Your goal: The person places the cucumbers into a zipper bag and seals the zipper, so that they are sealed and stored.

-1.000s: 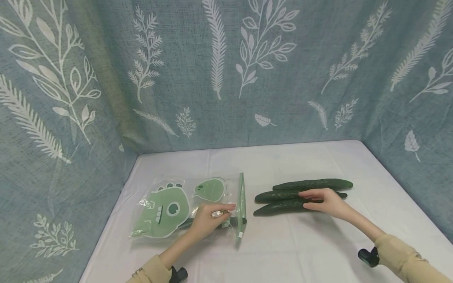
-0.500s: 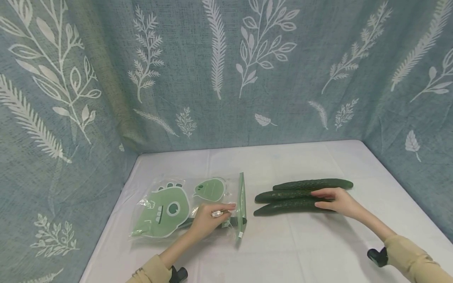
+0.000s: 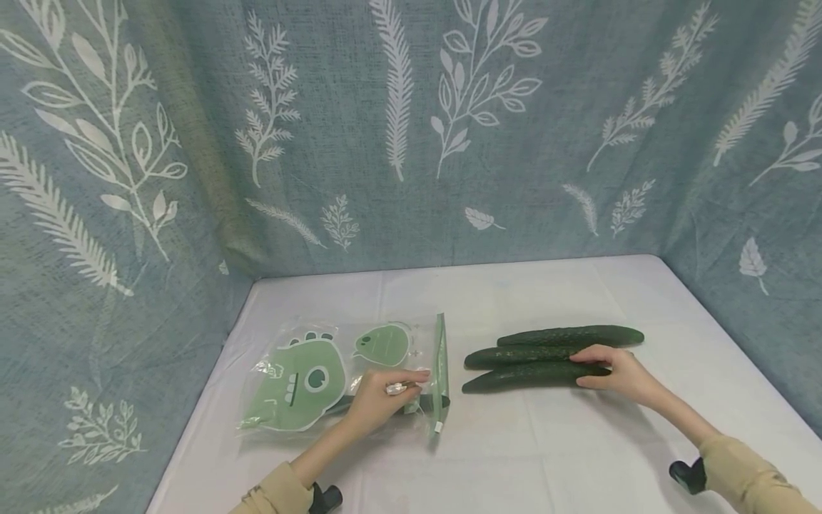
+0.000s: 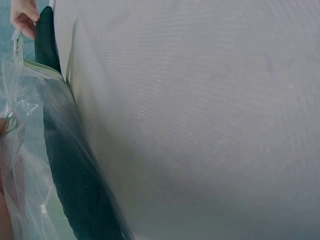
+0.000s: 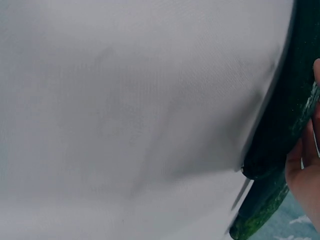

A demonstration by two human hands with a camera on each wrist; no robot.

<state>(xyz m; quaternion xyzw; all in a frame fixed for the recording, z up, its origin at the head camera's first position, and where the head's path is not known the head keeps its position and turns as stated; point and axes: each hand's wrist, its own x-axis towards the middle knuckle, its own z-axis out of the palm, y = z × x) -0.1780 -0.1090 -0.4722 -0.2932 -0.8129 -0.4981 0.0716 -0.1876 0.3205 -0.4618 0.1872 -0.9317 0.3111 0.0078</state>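
A clear zip bag (image 3: 302, 389) with green dinosaur prints lies at the left, its green zip edge (image 3: 440, 357) facing right. My left hand (image 3: 377, 401) pinches the bag's upper film near that edge. One cucumber is inside the bag, its tip (image 4: 46, 37) poking out of the mouth in the left wrist view. To the right lie a front cucumber (image 3: 520, 378), a middle cucumber (image 3: 501, 357) and a back cucumber (image 3: 571, 335), side by side. My right hand (image 3: 619, 373) holds the front one near its right end, thumb on the near side, fingers over the far side.
A white cloth (image 3: 488, 457) covers the table. Blue-green curtains (image 3: 411, 214) with white leaf prints close off the back and both sides. A narrow strip of cloth separates the zip edge from the cucumbers.
My right hand has slid rightward along the cucumbers to the front one's right end. The left hand, the bag and the cucumbers stay in place.
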